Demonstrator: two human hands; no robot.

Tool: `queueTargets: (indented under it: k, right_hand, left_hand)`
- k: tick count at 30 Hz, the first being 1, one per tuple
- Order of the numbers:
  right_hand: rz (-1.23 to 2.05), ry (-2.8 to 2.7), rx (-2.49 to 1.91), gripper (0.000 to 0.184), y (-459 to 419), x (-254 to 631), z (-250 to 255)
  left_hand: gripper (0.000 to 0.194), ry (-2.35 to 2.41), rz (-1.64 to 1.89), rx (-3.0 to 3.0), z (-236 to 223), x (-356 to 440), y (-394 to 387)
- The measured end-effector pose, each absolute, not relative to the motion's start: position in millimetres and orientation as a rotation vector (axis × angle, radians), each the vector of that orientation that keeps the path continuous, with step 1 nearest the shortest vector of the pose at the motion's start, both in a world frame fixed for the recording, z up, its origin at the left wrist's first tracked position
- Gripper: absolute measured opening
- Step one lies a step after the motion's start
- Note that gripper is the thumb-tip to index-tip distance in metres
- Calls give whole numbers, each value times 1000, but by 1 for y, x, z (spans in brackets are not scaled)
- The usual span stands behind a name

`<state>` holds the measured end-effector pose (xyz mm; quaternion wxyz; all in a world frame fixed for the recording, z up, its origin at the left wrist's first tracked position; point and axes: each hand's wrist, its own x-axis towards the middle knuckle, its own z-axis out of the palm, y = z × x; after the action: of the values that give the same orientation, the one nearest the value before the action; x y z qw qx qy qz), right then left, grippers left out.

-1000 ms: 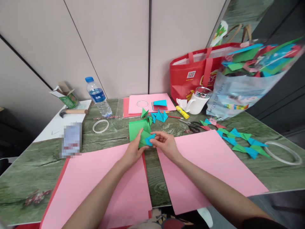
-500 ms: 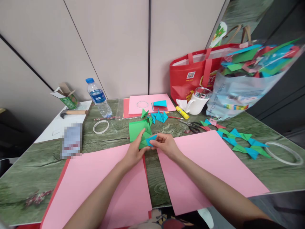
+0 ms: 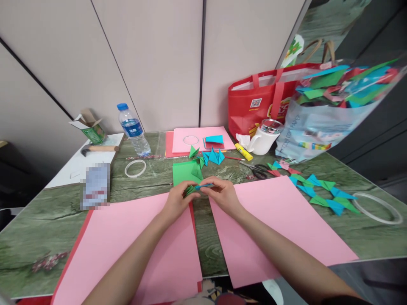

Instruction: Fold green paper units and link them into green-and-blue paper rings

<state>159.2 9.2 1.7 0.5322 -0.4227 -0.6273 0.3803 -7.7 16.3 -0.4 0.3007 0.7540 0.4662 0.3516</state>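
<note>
Between my hands is a small folded paper piece, green at the left and blue at the right, seen nearly edge-on. My left hand [image 3: 178,198] pinches its green folded paper [image 3: 190,190] end, and my right hand [image 3: 221,193] pinches the blue folded paper [image 3: 202,186] end. Just beyond my fingers lies green square paper [image 3: 182,172] with green folded pieces on it. Blue folded pieces [image 3: 215,156] rest a little farther back. Under my forearms are a left pink sheet [image 3: 136,237] and a right pink sheet [image 3: 273,220].
Scissors [image 3: 259,170], a yellow glue stick [image 3: 243,151] and a white mug [image 3: 265,137] stand right of centre. Linked folded papers [image 3: 321,190] and a white ring [image 3: 378,207] lie at right. At left are a water bottle [image 3: 133,131], hammer [image 3: 100,148] and tape ring [image 3: 135,168].
The folded piece has been turned from showing its flat face to nearly edge-on. Both hands still hold it, with the right fingers now curved over the blue end.
</note>
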Motion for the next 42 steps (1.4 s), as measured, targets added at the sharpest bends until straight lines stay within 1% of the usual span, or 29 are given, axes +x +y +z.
queueTargets:
  k: [2, 4, 7, 9, 14, 21, 25, 28, 30, 32, 35, 38, 39, 42]
  right_hand:
    - [819, -1545, -960, 8, 9, 161, 2]
    - [764, -1595, -912, 9, 10, 163, 3]
    - [696, -1674, -853, 10, 10, 164, 5]
    - [661, -1711, -822, 12, 10, 164, 5]
    - [652, -1758, -795, 15, 9, 163, 4]
    - [659, -1702, -853, 11, 9, 162, -4]
    - [814, -1542, -989, 15, 10, 161, -5]
    - [1002, -1372, -982, 22, 13, 161, -5]
    - [1111, -1295, -979, 27, 14, 161, -7]
    - [1128, -1304, -1016, 27, 15, 160, -10]
    - [1042, -1417, -1064, 21, 16, 157, -15]
    - [828, -1550, -1062, 13, 21, 157, -20]
    - [707, -1611, -1070, 13, 24, 157, -22]
    - [351, -1874, -1140, 26, 34, 161, -31]
  left_hand:
    - [20, 1203, 938, 2022, 1, -9, 17]
    - [19, 1157, 981, 2076, 1, -11, 19]
    - [21, 1054, 1022, 2192, -3, -14, 21]
    - [25, 998, 1017, 2255, -5, -16, 22]
    - [31, 998, 900, 2346, -8, -16, 19]
    - [21, 1058, 802, 2441, -8, -11, 16]
    - [21, 1057, 757, 2144, 4, -6, 12]
    - [31, 1051, 741, 1841, 13, -4, 9]
    - [29, 1003, 719, 1643, 16, -4, 9]
    - [29, 921, 665, 1462, 16, -5, 10]
    - [35, 906, 627, 1302, 13, -6, 11]
    - [35, 962, 773, 1197, 9, -6, 14]
    - [35, 973, 849, 1156, 8, -6, 15]
    - [34, 1014, 1027, 1042, 6, -7, 19]
